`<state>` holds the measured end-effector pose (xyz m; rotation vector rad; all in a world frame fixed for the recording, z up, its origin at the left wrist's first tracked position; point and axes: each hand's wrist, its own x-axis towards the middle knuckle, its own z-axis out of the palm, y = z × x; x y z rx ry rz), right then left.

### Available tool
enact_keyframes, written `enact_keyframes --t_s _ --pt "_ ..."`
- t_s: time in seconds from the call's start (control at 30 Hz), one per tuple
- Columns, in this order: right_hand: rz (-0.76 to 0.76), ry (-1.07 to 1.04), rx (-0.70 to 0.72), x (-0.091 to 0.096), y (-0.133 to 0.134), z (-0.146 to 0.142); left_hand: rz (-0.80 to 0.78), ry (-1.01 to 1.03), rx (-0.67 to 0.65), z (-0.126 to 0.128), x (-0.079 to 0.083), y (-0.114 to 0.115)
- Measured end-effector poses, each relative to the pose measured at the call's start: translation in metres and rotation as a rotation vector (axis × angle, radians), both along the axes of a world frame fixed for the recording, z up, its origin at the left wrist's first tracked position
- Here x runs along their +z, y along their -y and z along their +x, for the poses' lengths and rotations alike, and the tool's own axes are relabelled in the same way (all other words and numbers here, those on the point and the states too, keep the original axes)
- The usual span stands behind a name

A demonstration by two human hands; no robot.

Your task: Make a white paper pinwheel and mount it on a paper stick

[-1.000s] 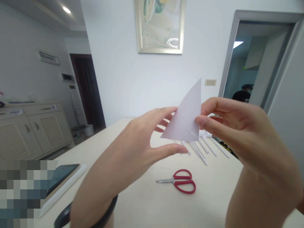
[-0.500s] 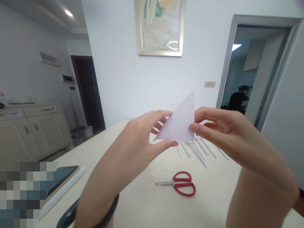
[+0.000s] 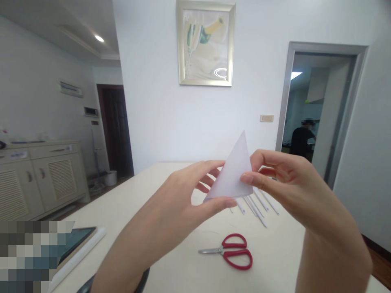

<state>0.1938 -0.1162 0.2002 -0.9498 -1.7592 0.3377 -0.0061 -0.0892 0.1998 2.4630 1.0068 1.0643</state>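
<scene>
Over the head camera I follow from afar, a white paper cone [image 3: 230,175] is held tip up above the table [image 3: 174,264]. The right hand [image 3: 284,175] pinches its right side, thumb in front; the left hand [image 3: 183,189] curves around its left, thumb at the base, though I cannot tell whether it grips. Labels [image 3: 18,155] at far left are too small to read. The table's far edge meets the wall [image 3: 146,101]; red-handled scissors [image 3: 220,250] lie nearer than thin white rods [image 3: 256,213].
</scene>
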Motion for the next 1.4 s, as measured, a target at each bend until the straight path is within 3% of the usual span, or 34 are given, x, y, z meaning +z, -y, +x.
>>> enact_keyframes --t_s 0.27,0.37,0.67,0.9,1.27,1.4 --pt "0.022 -0.030 0.084 0.002 -0.004 0.000 0.016 0.068 -0.076 -0.016 -0.002 -0.011" --pt "-0.004 -0.019 0.071 0.001 -0.005 0.000 -0.010 0.145 -0.131 -0.021 -0.001 -0.012" --pt "-0.060 0.069 0.008 -0.001 -0.007 0.005 -0.150 0.437 -0.137 -0.026 -0.009 -0.015" --pt "0.069 0.022 0.087 -0.006 -0.010 -0.006 -0.206 0.370 -0.184 -0.014 -0.008 -0.014" --pt "0.117 0.021 0.058 -0.004 -0.005 -0.014 -0.231 0.441 -0.169 -0.003 -0.010 -0.021" --pt "0.224 0.027 -0.031 -0.006 -0.007 -0.021 -0.170 0.456 -0.122 0.001 -0.010 -0.019"
